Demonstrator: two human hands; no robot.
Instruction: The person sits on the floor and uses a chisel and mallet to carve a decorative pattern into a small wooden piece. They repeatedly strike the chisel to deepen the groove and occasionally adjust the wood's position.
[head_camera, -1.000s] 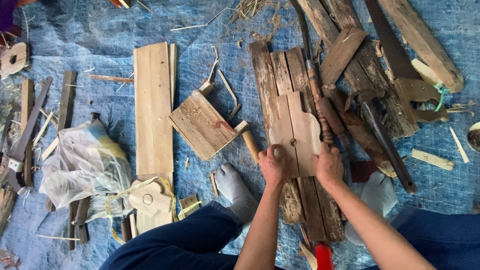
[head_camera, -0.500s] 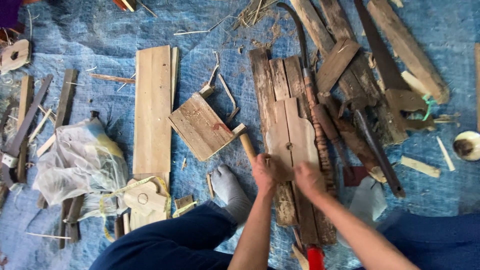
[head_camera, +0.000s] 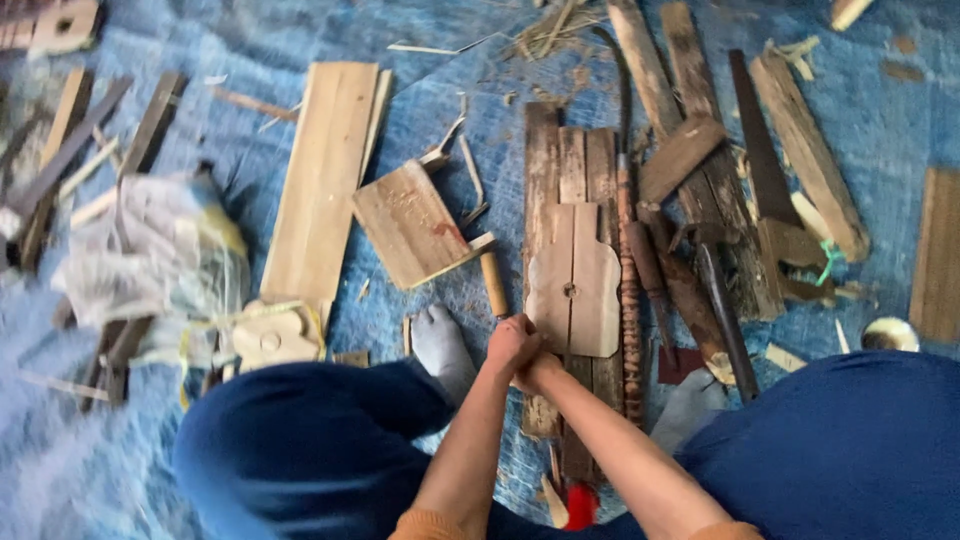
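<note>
A pale, flat wooden board cut to a rounded shape (head_camera: 573, 280) lies on dark planks (head_camera: 545, 160) on the blue tarp. My left hand (head_camera: 510, 343) is curled into a fist at the board's lower left corner. My right hand (head_camera: 542, 370) is pressed against it from below and is mostly hidden. Whether either hand grips anything is not visible. A round wooden handle (head_camera: 494, 284) lies just above my left hand, and my grey-socked foot (head_camera: 440, 345) is beside it.
A square board (head_camera: 410, 225) and a long pale plank (head_camera: 320, 180) lie to the left, near a crumpled plastic bag (head_camera: 150, 250). To the right are a carved dark stick (head_camera: 630, 300), a hand saw (head_camera: 765, 170) and weathered planks (head_camera: 805, 150). A red-tipped object (head_camera: 580, 505) lies between my knees.
My hands were spread apart on the shaped board's lower edge. They have come together at its lower left corner, and the view has shifted.
</note>
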